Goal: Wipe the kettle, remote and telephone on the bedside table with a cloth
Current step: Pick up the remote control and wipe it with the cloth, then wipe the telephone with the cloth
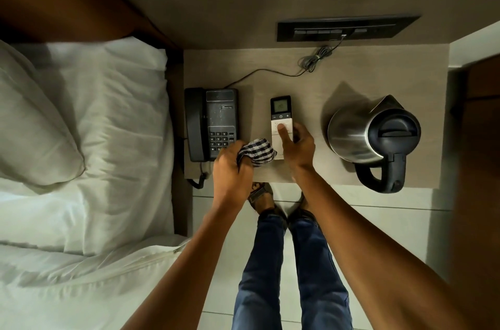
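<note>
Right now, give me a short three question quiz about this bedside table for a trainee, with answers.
1. Which hand holds the checked cloth?
2. True or false: the remote lies between the telephone and the kettle.
3. The kettle's handle points: A) toward the wall, B) toward the person, C) toward the bed?

Key:
1. The left hand; the right hand grips the remote.
2. True.
3. B.

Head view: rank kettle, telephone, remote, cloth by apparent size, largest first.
1. kettle, though it and the telephone look close.
2. telephone.
3. remote, partly covered by the right hand.
4. cloth, bunched in the left hand, so its true size is hidden.
</note>
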The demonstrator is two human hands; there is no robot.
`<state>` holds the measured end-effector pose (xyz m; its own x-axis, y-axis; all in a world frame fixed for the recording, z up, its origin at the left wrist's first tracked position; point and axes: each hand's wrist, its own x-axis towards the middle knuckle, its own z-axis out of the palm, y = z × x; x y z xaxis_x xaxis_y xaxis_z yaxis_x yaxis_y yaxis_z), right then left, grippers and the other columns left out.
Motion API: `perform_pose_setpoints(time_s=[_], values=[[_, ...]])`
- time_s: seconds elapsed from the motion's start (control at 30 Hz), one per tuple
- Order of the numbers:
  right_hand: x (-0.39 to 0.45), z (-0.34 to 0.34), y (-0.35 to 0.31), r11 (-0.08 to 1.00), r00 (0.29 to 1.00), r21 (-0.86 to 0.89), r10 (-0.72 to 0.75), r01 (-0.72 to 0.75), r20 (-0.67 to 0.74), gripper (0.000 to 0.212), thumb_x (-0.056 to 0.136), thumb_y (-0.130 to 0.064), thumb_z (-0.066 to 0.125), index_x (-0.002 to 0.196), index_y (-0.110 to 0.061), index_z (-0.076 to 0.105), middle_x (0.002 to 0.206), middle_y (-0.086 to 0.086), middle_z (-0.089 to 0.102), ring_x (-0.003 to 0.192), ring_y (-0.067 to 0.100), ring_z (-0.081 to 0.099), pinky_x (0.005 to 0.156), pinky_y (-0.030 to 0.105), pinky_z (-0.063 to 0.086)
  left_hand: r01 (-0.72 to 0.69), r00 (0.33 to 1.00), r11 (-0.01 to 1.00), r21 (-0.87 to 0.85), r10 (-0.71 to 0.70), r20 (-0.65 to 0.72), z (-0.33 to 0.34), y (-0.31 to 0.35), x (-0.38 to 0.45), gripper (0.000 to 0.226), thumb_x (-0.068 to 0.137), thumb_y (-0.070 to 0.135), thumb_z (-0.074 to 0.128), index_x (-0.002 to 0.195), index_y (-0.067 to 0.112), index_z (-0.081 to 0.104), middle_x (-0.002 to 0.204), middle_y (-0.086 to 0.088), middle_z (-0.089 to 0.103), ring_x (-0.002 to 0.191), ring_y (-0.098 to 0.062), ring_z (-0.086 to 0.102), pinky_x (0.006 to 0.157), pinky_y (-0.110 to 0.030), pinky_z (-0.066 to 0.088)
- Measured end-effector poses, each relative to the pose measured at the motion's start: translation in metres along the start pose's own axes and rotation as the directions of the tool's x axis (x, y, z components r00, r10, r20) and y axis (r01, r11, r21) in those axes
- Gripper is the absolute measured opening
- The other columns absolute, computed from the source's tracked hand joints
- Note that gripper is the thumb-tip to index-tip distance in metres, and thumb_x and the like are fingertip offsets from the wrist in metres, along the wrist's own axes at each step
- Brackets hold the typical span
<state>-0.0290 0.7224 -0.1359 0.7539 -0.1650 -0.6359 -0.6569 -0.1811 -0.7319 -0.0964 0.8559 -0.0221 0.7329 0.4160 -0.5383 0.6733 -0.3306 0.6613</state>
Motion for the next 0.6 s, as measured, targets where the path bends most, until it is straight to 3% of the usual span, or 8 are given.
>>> perform_pose_setpoints(time_s=[0.07,0.13,0.23,0.37,0.5,0.6], values=[[0.001,-0.002,0.004,0.999,0.999,-0.016,-0.030,0.030,-0.023,0.039,0.103,-0.020,0.075,0.137,-0.003,0.068,0.129,0.018,0.078,0.108,0.027,0.077,0.072,0.013,0.061,-0.006,1.000,1.000,-0.021,0.006,-0.008,0.000,-0.001,0.001,0.027,0.099,0.001,0.051,0.110,0.018,0.069,0.109,-0.008,0.074,0.097,-0.016,0.074,0.080,-0.040,0.067],[0.002,-0.003,0.007,0.997,0.997,-0.035,-0.069,0.067,-0.031,0.042,0.101,-0.015,0.076,0.140,-0.002,0.066,0.131,0.019,0.076,0.106,0.022,0.074,0.070,0.005,0.057,-0.007,1.000,0.999,-0.033,0.006,-0.016,-0.001,-0.002,0.003,0.030,0.099,0.002,0.052,0.108,0.025,0.068,0.110,-0.006,0.074,0.096,-0.013,0.073,0.078,-0.033,0.067],[0.001,-0.004,0.011,0.993,0.994,-0.060,-0.106,0.105,-0.026,0.044,0.099,-0.009,0.078,0.140,0.000,0.065,0.133,0.021,0.075,0.111,0.024,0.074,0.077,0.006,0.058,-0.001,1.000,0.999,-0.050,0.000,-0.019,-0.002,-0.002,0.005,0.035,0.100,0.002,0.052,0.104,0.035,0.064,0.103,0.005,0.072,0.094,-0.008,0.072,0.076,-0.028,0.065],[-0.003,-0.004,0.013,0.987,0.991,-0.096,-0.134,0.132,-0.021,0.048,0.096,-0.003,0.080,0.140,0.004,0.064,0.136,0.021,0.074,0.124,0.033,0.074,0.099,0.032,0.063,0.000,1.000,0.999,-0.043,-0.001,-0.025,-0.003,0.000,0.007,0.034,0.100,0.002,0.053,0.106,0.034,0.063,0.095,0.016,0.069,0.090,-0.002,0.071,0.076,-0.030,0.066],[-0.006,-0.006,0.013,0.983,0.986,-0.091,-0.164,0.161,-0.018,0.051,0.092,0.004,0.081,0.140,0.007,0.063,0.137,0.023,0.073,0.125,0.033,0.074,0.092,0.014,0.061,-0.011,0.999,0.999,-0.042,0.009,-0.049,-0.004,-0.001,0.011,0.030,0.100,0.001,0.053,0.115,0.023,0.068,0.091,0.023,0.063,0.083,0.007,0.066,0.071,-0.021,0.062],[-0.007,-0.010,0.009,0.987,0.989,-0.066,-0.145,0.144,-0.011,0.056,0.093,0.005,0.080,0.145,0.005,0.059,0.141,0.023,0.070,0.126,0.027,0.071,0.088,0.007,0.057,-0.007,0.998,0.998,-0.057,0.004,-0.064,-0.009,-0.003,0.016,0.030,0.100,0.001,0.052,0.120,0.015,0.069,0.101,0.009,0.069,0.091,-0.002,0.069,0.075,-0.020,0.061]])
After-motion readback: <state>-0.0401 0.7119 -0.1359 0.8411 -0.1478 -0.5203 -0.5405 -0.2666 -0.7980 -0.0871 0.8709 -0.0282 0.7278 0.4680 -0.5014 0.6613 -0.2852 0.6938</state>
